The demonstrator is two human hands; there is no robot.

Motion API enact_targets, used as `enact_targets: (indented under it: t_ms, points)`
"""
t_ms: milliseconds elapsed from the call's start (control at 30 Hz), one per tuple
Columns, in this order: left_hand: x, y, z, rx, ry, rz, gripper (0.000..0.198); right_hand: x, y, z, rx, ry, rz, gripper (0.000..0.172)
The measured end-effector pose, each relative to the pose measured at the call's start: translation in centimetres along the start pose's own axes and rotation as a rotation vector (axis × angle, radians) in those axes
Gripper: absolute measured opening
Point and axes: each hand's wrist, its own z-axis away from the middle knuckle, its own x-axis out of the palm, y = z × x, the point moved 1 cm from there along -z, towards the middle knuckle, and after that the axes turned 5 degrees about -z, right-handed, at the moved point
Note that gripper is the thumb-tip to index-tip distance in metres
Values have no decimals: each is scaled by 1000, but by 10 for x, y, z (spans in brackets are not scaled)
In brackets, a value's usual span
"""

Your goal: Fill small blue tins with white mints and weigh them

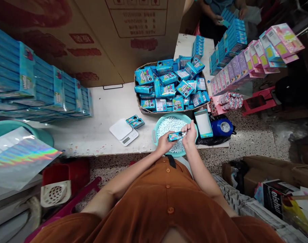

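Observation:
My left hand [165,143] is shut around a small blue mint tin [174,136], held over a teal plastic basin [172,114] full of pale blue candies [170,126]. My right hand [188,132] pinches something at the tin's end, where several candies show at its opening. Next to the basin sits a woven basket [141,104] heaped with similar blue tins. Further left, a white digital scale [123,131] carries two tins [135,121] at its corner.
Shrink-wrapped stacks of blue boxes [34,77] fill the table's left side, and a large cardboard carton [93,40] stands behind. A blue tape roll [222,127] lies right of the basin. A co-worker's hands [217,20] handle boxes at the far end. Pink boxes [252,57] stand at upper right.

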Motion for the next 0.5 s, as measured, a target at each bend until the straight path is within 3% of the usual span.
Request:
enact_targets:
  t_ms: [333,500]
  points:
    - [8,6,-12,-1,-9,164,40,11,-10,14,-175,-58,104,48]
    - [2,14,-13,102,-27,149,39,13,-15,24,-205,-87,146,46]
